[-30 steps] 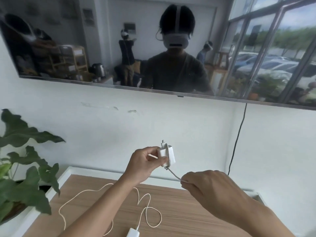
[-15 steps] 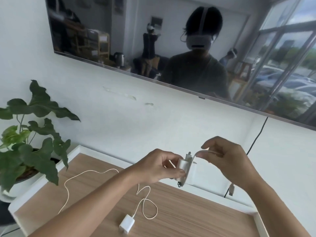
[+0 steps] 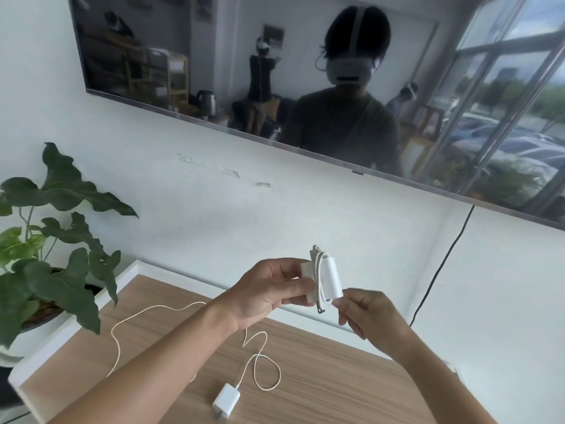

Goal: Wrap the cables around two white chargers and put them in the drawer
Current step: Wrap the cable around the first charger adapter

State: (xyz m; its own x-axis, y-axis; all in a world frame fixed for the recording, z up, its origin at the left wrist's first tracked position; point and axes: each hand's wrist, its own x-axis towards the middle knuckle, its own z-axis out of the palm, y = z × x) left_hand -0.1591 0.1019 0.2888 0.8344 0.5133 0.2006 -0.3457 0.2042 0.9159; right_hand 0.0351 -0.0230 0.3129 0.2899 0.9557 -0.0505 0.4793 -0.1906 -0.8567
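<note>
Above wooden tabletop (image 3: 321, 362), wrapped charger (image 3: 328, 278) between both hands.

A wooden table top (image 3: 321, 377) with a white edge is in front of me. On it, near me, lies a small white charger (image 3: 225, 404). Its thin white cable (image 3: 146, 313) loops away to the left.

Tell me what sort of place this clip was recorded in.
Probably an office or lounge-type room: a wall-mounted screen above a wooden cabinet top, a potted plant beside it, with shelving and large windows in the screen's reflection.
</note>
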